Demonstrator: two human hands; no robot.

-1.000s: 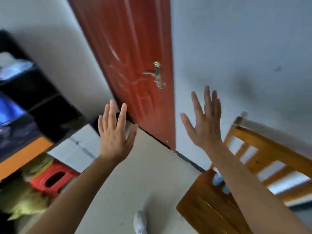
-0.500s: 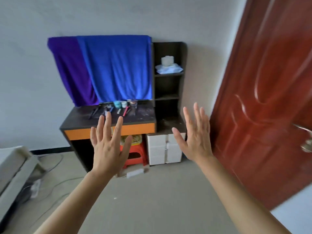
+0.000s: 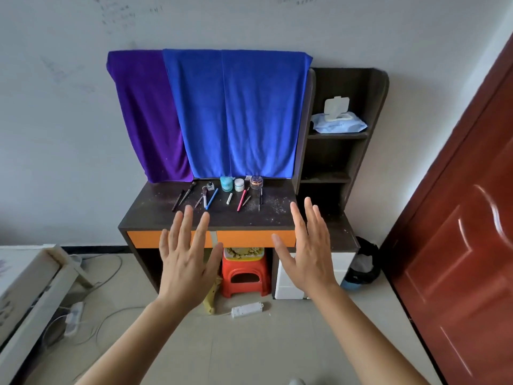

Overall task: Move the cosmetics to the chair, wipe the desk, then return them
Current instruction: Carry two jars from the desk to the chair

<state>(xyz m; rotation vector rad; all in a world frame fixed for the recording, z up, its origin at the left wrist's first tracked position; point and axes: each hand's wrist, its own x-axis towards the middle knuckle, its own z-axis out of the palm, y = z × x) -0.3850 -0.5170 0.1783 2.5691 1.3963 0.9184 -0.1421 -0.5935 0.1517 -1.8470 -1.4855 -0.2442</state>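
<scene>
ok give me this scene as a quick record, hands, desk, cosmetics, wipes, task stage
left hand: open, fingers spread, holding nothing
right hand: open, fingers spread, holding nothing
desk: dark speckled top, orange drawer fronts
cosmetics: all on the desk, jars at back, pencils in front
wipes pack: on top shelf, lid flipped up
task stage: cosmetics not yet moved

Single head-worn view faced forward and down from standing distance toward the table at the far wall.

On the desk, jars stand behind the pens. Shelves are on its right, a stool under it.
</scene>
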